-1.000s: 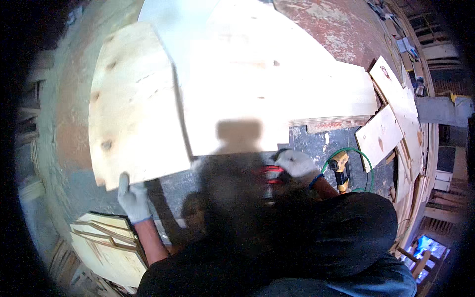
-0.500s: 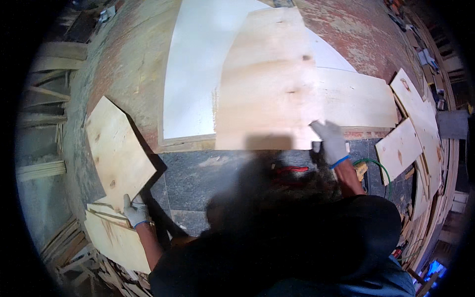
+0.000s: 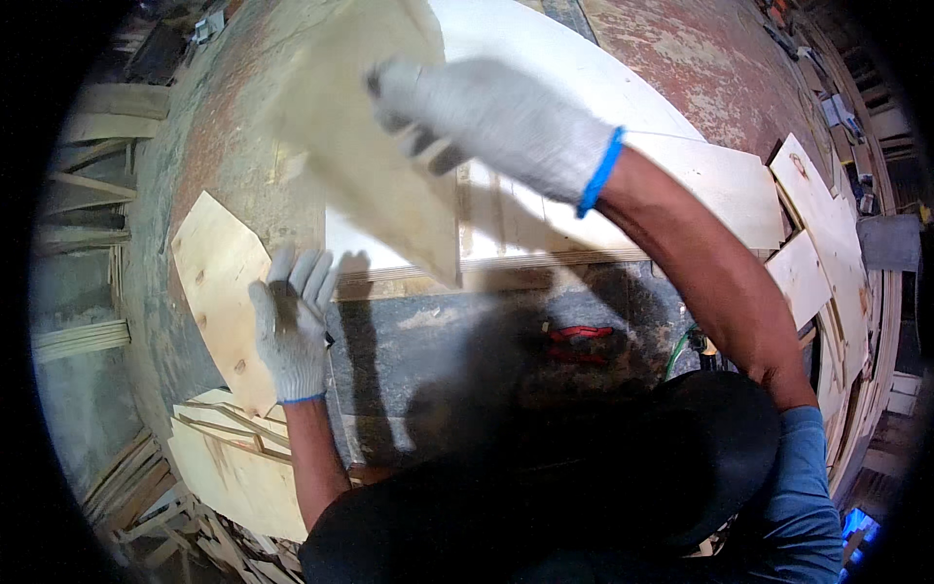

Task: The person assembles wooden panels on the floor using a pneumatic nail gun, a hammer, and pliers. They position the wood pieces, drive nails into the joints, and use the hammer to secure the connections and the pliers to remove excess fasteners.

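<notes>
My left hand (image 3: 295, 326), in a pale glove with blue trim, is raised with its fingers apart. It is in front of the right edge of a pointed plywood offcut (image 3: 209, 282) and holds nothing. My right hand (image 3: 496, 122), gloved alike, reaches across to the upper middle. Its blurred fingers look spread, in front of a large tilted plywood sheet (image 3: 360, 146). Whether they touch it I cannot tell. Smeared by motion, the sheet leans left over a white-faced panel (image 3: 555, 44), one corner pointing down toward the near edge.
Red-handled pliers (image 3: 581, 333) lie on the dark surface before me. Another pale plywood piece (image 3: 700, 185) lies right of the panel, with several more boards (image 3: 827, 234) beyond. More offcuts (image 3: 229, 467) are piled at lower left. A green hose (image 3: 678, 352) curves near my right arm.
The large plywood sheet has swung left and tilted off the panel. My right hand has swept up and left across it. My left hand has left the offcut's lower end and risen with spread fingers.
</notes>
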`<move>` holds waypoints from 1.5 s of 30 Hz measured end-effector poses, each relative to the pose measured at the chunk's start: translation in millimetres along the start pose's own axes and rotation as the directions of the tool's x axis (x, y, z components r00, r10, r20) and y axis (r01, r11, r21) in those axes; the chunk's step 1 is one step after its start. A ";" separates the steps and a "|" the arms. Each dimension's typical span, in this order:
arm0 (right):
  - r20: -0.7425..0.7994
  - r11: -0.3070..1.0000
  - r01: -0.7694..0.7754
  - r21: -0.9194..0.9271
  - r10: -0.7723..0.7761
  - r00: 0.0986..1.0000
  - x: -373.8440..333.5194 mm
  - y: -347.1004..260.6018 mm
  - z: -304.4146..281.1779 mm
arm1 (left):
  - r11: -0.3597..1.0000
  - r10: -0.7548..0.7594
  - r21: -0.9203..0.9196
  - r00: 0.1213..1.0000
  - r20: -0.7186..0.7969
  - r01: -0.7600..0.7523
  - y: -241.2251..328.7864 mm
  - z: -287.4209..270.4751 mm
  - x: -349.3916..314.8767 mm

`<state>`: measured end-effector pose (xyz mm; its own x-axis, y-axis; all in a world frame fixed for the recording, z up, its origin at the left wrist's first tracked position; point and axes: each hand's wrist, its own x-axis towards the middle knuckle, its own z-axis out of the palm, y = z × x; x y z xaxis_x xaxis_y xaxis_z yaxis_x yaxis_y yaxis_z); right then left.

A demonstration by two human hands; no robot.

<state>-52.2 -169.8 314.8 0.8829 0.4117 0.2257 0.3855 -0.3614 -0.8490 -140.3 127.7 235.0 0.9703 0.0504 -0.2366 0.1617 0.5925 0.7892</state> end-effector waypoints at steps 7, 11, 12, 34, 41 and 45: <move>0.358 0.889 -0.154 -0.432 0.325 0.875 -85.0 151.6 53.0 | 0.974 -0.185 0.095 0.962 -0.201 0.207 -84.4 -57.9 65.4; 0.026 0.934 -0.357 -0.024 0.357 0.934 -161.0 194.8 96.8 | 0.960 -0.251 0.064 0.939 -0.235 0.272 -133.9 -68.2 69.3; -0.002 0.954 -0.298 -0.041 0.298 0.955 -156.7 203.9 95.6 | 0.964 -0.221 0.101 0.949 -0.225 0.248 -135.4 -64.6 69.5; 0.084 0.543 -0.752 0.373 0.788 0.610 -87.3 200.4 62.3 | 0.412 0.050 0.889 0.970 -0.239 0.198 -76.9 -97.4 126.2; 0.465 0.396 -0.912 0.107 0.790 0.398 -167.3 101.3 73.4 | 0.629 -0.222 0.725 0.959 -0.178 0.281 -66.1 -157.7 68.4; 0.829 0.471 -0.881 -0.050 0.511 0.227 -250.9 91.2 105.5 | 0.788 -0.303 0.455 0.905 -0.298 0.414 -56.0 -165.4 23.5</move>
<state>-266.8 -217.8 130.2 0.1755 0.6021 -0.7789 -0.5824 -0.5744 -0.5752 -156.3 228.7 91.5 0.7755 0.1060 -0.6224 0.6111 0.1218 0.7821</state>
